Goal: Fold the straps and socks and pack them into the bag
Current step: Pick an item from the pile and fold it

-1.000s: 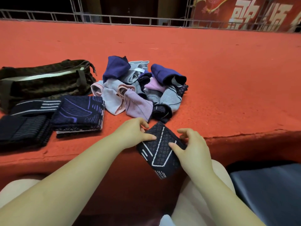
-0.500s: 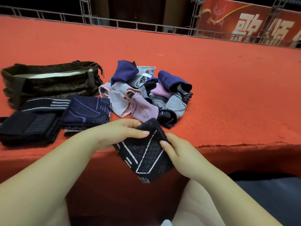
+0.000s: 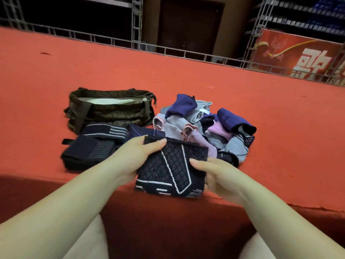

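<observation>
At the centre of the frame, the folded dark navy knitted strap with white lines (image 3: pixel 172 169) is now raised off the red carpeted table (image 3: pixel 261 113), pinched by the fingers of the left hand (image 3: pixel 137 157) and right hand (image 3: pixel 214 174), seemingly ready for the camouflage fabric bag (image 3: pixel 110 109) at upper left.

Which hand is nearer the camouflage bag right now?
Left. The left hand grips the folded strap just in front of the camouflage bag; the right hand holds its far side, further right.
</observation>
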